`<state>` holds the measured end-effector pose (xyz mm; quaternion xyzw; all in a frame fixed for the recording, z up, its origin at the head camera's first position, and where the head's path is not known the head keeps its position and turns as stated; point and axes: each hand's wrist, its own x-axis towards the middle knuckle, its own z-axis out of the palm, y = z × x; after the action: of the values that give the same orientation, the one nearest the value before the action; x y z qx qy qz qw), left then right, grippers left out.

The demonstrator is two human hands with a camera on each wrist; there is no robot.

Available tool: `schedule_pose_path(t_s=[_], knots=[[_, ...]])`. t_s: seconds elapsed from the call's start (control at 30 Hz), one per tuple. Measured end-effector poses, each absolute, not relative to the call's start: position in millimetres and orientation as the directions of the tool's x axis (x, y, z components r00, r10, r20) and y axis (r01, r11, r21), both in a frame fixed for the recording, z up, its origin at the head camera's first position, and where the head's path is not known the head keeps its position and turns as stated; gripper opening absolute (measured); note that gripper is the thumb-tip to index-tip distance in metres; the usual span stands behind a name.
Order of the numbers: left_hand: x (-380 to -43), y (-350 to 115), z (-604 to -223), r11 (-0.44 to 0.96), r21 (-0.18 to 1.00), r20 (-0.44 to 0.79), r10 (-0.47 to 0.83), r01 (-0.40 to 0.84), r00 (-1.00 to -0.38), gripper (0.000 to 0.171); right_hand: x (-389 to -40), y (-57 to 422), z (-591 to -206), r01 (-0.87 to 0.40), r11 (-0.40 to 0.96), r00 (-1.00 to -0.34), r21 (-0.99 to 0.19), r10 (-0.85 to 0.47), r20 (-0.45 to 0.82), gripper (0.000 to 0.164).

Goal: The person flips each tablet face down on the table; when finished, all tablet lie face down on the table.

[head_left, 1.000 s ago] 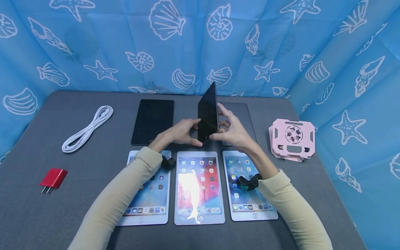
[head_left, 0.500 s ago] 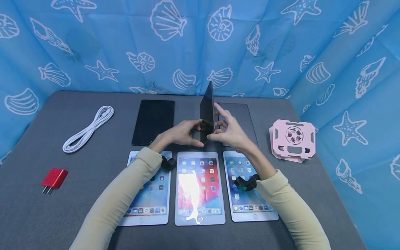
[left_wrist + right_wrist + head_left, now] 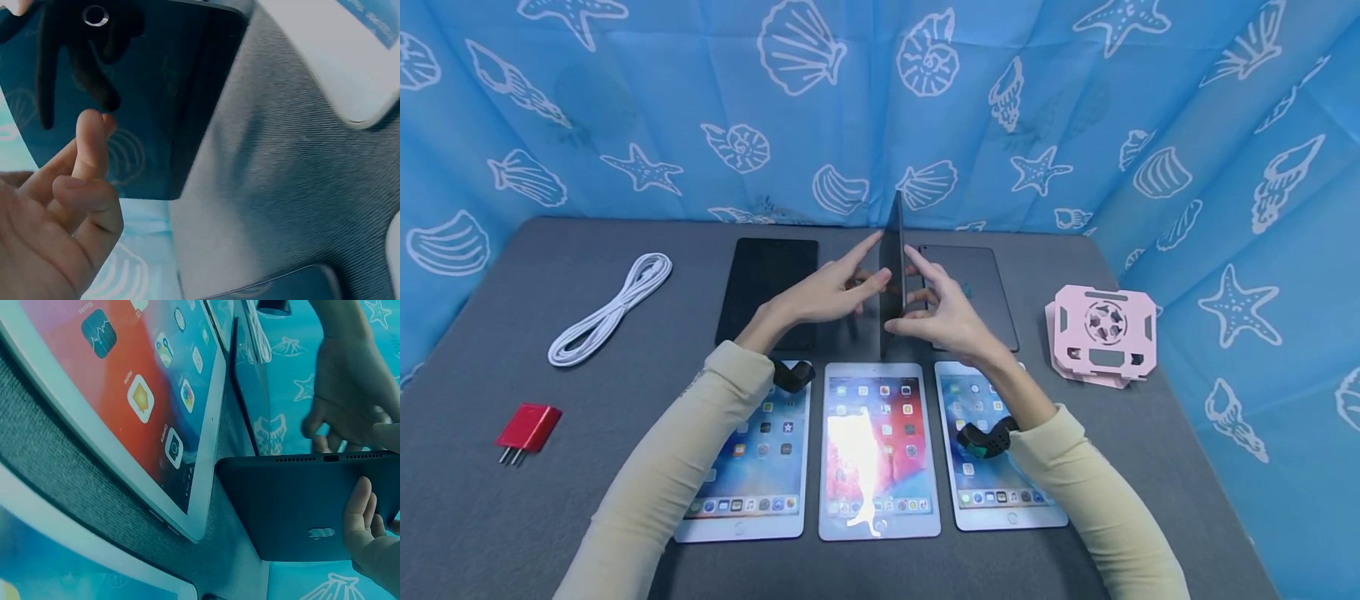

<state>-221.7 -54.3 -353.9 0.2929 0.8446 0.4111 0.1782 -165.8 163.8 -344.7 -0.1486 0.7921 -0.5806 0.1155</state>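
A dark tablet (image 3: 892, 258) stands upright on its edge in the middle of the grey table, its screen facing left. My right hand (image 3: 953, 317) grips it from the right, thumb at the near edge and fingers on the back, where a fruit logo shows in the right wrist view. My left hand (image 3: 823, 292) is at the screen side with its fingers extended. In the left wrist view the glossy screen (image 3: 187, 81) mirrors those fingers; I cannot tell whether they touch it. Flat beside the hands lie a black tablet (image 3: 778, 258) and a dark grey tablet (image 3: 981, 279).
Lit white tablets lie in a front row: left (image 3: 775, 475), middle (image 3: 917, 467) and right (image 3: 1000, 475). A bundled white cable (image 3: 613, 312) and a red plug adapter (image 3: 529, 427) are at the left. A pink stand (image 3: 1103, 333) is at the right. A blue curtain (image 3: 880, 108) hangs behind.
The upright tablet has turned until it shows almost edge-on in the head view. My left hand has let go of its lower edge and risen, fingers straightening. My right hand keeps its grip.
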Motion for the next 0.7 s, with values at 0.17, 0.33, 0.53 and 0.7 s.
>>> schedule_pose_path(t_s=[0.17, 0.33, 0.53, 0.7], knots=[[-218.8, -53.9, -344.9, 0.506, 0.777, -0.030, 0.625, 0.375, -0.780, 0.090, -165.1, 160.5, -346.4, -0.091, 0.307, -0.922, -0.947, -0.386, -0.037, 0.103], [-217.7, -56.0, -344.6, 0.509, 0.762, -0.009, 0.627, 0.400, -0.779, 0.095, -166.6, 158.1, -352.8, -0.076, 0.341, -0.906, -0.937, -0.416, -0.078, 0.100], [-217.5, -61.9, -346.2, 0.499, 0.760, 0.018, 0.624, 0.416, -0.781, 0.095, -171.8, 157.0, -364.5, -0.029, 0.414, -0.889, -0.910, -0.427, -0.165, 0.097], [-219.3, -67.1, -347.4, 0.521, 0.744, 0.007, 0.619, 0.417, -0.786, 0.098, -175.0, 156.9, -372.7, 0.025, 0.492, -0.870, -0.870, -0.418, -0.261, 0.096]])
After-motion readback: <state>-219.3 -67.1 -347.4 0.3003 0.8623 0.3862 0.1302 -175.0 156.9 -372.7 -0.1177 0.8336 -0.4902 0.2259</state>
